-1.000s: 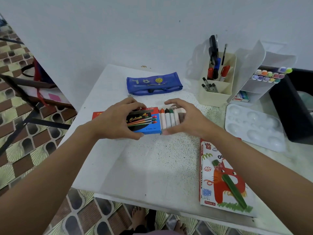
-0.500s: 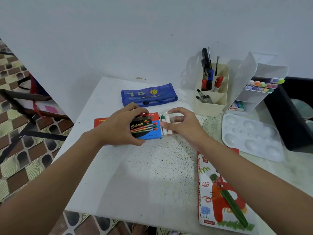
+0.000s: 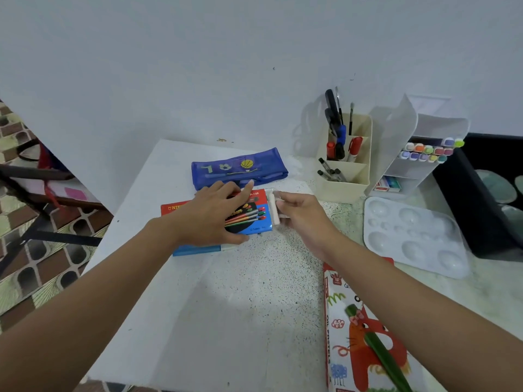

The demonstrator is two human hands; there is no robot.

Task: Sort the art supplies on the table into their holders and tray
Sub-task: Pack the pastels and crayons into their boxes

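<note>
A red and blue paint-tube box (image 3: pixel 254 220) lies on the white table (image 3: pixel 226 321). My left hand (image 3: pixel 209 219) lies over the box and holds it, with fingers at the far edge and thumb at the near edge. At the box's right end only a narrow strip of the inner tray shows, with one pale tube (image 3: pixel 274 210) visible. My right hand (image 3: pixel 305 219) grips that tray end with curled fingers. A blue pen (image 3: pixel 198 249) lies just in front of the box. An oil pastel box (image 3: pixel 359 335) with a green crayon (image 3: pixel 376 349) on it sits at the near right.
A blue mesh pencil case (image 3: pixel 240 168) lies behind the box. At the back right stand a cream holder (image 3: pixel 343 182) with pens and scissors and a white marker rack (image 3: pixel 407 171). A white palette (image 3: pixel 413 236) and a black bin (image 3: pixel 481 207) are at the right.
The tray of tubes has slid left into the box, from several tubes showing to one. My right hand followed it left. The blue pen has come into sight by my left hand.
</note>
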